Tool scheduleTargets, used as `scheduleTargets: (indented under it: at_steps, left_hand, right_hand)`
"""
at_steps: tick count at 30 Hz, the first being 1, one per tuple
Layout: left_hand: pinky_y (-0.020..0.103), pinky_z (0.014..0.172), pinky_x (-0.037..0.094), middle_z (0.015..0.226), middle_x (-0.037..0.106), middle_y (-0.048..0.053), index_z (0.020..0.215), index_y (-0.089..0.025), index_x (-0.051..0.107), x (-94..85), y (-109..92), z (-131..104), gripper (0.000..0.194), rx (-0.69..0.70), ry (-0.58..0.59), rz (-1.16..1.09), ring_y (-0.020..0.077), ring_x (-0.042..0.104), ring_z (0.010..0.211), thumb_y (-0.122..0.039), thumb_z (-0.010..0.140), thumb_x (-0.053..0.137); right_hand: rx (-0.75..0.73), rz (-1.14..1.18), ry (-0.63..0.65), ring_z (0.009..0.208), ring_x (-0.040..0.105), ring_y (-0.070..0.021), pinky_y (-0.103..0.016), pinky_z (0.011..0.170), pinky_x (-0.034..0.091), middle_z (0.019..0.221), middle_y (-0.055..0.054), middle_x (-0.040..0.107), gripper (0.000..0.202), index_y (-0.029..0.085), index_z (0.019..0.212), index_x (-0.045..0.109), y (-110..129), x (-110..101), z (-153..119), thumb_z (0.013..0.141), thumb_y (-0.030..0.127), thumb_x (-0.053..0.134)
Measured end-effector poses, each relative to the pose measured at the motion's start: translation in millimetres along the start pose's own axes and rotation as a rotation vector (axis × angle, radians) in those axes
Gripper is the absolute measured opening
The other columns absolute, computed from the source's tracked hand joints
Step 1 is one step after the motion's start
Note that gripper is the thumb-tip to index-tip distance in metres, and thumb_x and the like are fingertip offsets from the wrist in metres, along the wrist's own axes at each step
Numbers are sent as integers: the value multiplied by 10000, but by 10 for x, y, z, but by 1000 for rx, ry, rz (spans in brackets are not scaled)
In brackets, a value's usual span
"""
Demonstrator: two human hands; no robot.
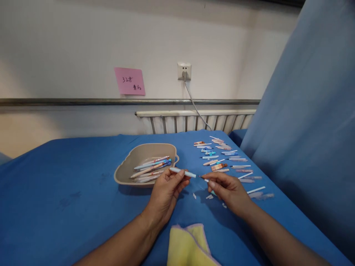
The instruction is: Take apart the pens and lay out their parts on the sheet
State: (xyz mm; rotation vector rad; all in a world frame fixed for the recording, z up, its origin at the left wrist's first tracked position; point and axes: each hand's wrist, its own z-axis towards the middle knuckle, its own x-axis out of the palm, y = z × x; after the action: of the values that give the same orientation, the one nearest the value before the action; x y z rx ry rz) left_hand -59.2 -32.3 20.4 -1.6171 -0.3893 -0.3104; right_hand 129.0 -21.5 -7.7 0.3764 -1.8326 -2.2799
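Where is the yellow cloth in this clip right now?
In the head view, the yellow cloth lies on the blue-covered table at the bottom edge, between the forearms.

Pale wall [83, 48], blue curtain [302, 111], seemingly metal rail [91, 101]

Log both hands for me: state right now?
Left hand: closed, holding a light-blue pen barrel.
Right hand: closed, pinching a thin refill near the barrel's open end.

On the blue-draped counter [69, 177], right of the basin [145, 149], are laid pen parts [219, 167], white bits [209, 197] and, nearer, a yellow cloth [184, 245].
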Motion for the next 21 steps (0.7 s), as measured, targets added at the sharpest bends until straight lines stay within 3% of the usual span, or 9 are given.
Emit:
scheduleTargets:
  at_steps: [9, 14, 17, 21]
  left_hand:
    - [189, 649, 520, 784, 638, 11, 803, -145, 561, 27, 22, -8, 202, 29, 17, 71, 98, 602, 705, -220, 688, 711]
    - [216, 628, 521, 788, 659, 12, 812, -154, 571, 44, 81, -6, 270, 7, 21, 102, 121, 613, 702, -220, 623, 752]
    - [216, 605, 506, 754, 668, 16, 789, -146, 583, 54, 131, -27, 260, -21, 65, 172, 113, 605, 640, -239, 617, 755]
    - [205, 545, 457, 684, 671, 28, 756, -131, 595, 67, 236, -92, 245, -69, 174, 321, 106, 579, 557, -267, 622, 749]
  right_hand:
    - [23, -90, 30, 566, 471, -103, -229, 527, 349, 661, 10, 569, 244, 195, 983, 644, 55, 20, -10, 804, 316, 531]
    - [49, -149, 30, 603, 502, -121, -236, 565, 380, 683, 12, 569, 219, 190, 965, 576, 27, 31, -12, 813, 336, 518]
    - [6, -285, -15, 587, 483, -121, -235, 550, 360, 681, 16, 550, 169, 196, 885, 550, 88, 17, -29, 848, 339, 469]
    - [-95, -384, 1, 634, 514, -142, -256, 590, 365, 694, -3, 571, 250, 198, 809, 532, 193, 11, -61, 904, 356, 364]
